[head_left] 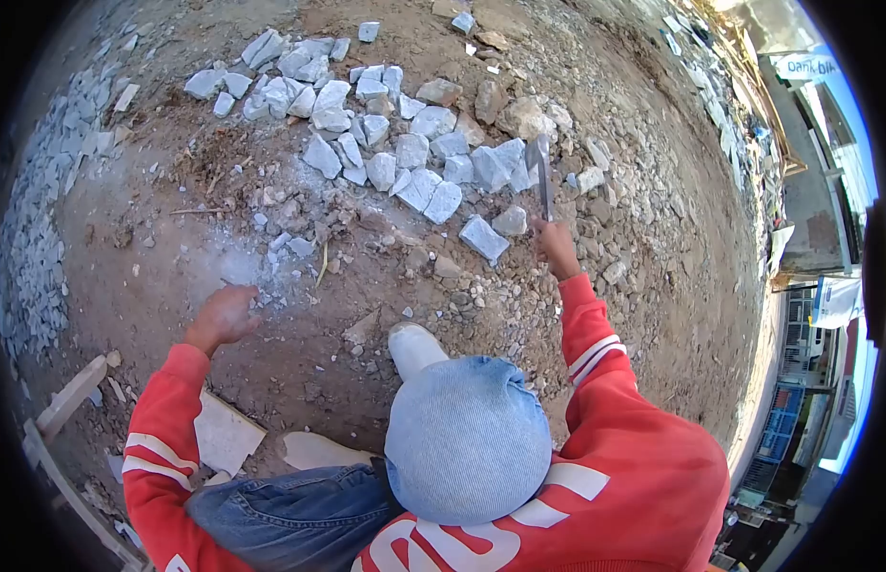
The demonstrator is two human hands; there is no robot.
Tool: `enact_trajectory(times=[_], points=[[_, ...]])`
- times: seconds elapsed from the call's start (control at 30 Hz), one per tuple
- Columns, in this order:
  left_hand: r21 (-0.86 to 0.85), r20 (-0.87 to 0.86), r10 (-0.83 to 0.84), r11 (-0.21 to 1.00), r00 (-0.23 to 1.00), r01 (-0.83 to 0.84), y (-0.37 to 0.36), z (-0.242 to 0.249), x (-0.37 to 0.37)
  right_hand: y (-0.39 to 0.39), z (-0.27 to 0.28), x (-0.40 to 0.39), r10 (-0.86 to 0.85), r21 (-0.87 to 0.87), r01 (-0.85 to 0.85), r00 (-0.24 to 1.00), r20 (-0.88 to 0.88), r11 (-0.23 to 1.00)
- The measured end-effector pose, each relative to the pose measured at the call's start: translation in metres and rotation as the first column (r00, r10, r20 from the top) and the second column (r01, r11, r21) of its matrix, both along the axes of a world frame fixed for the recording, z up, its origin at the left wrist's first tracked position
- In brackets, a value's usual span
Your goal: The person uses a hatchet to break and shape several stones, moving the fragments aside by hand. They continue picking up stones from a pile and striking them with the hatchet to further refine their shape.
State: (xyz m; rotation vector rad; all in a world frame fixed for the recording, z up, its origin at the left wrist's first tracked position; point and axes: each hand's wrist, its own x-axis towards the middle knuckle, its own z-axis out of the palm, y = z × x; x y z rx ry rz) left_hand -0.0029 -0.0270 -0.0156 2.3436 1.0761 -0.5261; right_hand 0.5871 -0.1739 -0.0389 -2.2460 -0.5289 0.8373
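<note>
My right hand (556,248) is closed round the lower end of a long metal tool (545,186), whose wider head reaches up beside the pale stones. Low over the dusty ground at the left is my left hand (226,313), its fingers curled near small stone chips (279,255). A thin dark thing shows at its fingertips, too small to name. Broken grey-white stones (412,150) lie in a loose band across the upper middle. One angular block (484,238) rests just left of my right hand.
A heap of grey stone pieces (38,248) runs along the far left. Wooden bars (71,396) stand at the lower left beside a flat pale slab (226,434). Rubble (643,229) covers the ground on the right. A white shoe (414,349) is near the centre.
</note>
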Motion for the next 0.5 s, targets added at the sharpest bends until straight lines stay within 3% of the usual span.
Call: enact_trajectory(times=[0.03, 0.13, 0.2, 0.23, 0.27, 0.33, 0.4, 0.43, 0.47, 0.5], points=[[-0.014, -0.027, 0.012, 1.000, 1.000, -0.013, 0.001, 0.002, 0.002, 0.000, 0.024, -0.006, -0.057, 0.113, 0.082, 0.977, -0.207, 0.990], [-0.058, -0.063, -0.135, 0.990, 0.989, 0.132, -0.014, -0.022, -0.017, 0.016, 0.115, -0.031, -0.005, 0.390, 0.028, 0.998, -0.061, 0.921], [-0.130, -0.088, -0.144, 0.983, 0.986, 0.132, -0.019, -0.022, -0.017, 0.029, 0.168, -0.037, 0.073, 0.584, -0.101, 0.995, 0.071, 0.805], [-0.187, -0.104, -0.144, 0.975, 0.984, 0.123, -0.020, -0.022, -0.016, 0.036, 0.180, -0.034, 0.131, 0.674, -0.199, 0.980, 0.151, 0.712], [-0.187, -0.103, -0.148, 0.974, 0.984, 0.127, -0.016, -0.028, -0.019, 0.043, 0.178, -0.029, 0.127, 0.673, -0.197, 0.980, 0.152, 0.713], [-0.136, -0.076, -0.181, 0.976, 0.981, 0.170, -0.008, -0.039, -0.026, 0.057, 0.166, -0.022, 0.131, 0.757, -0.452, 0.885, 0.447, 0.473], [-0.084, -0.092, -0.141, 0.987, 0.986, 0.134, 0.008, -0.031, -0.016, 0.054, 0.102, -0.013, 0.039, 0.581, -0.529, 0.759, 0.650, 0.618], [-0.043, -0.114, -0.107, 0.994, 0.988, 0.103, 0.015, -0.021, -0.008, 0.041, 0.052, -0.002, 0.095, 0.423, -0.465, 0.752, 0.652, 0.777], [-0.034, -0.110, -0.095, 0.995, 0.989, 0.091, 0.021, -0.011, 0.002, 0.028, 0.015, 0.002, 0.180, 0.159, -0.400, 0.686, 0.705, 0.903], [-0.008, -0.108, -0.033, 0.999, 0.994, 0.032, 0.029, 0.000, 0.013, 0.022, -0.047, 0.039, 0.339, -0.125, -0.321, 0.803, 0.490, 0.939]])
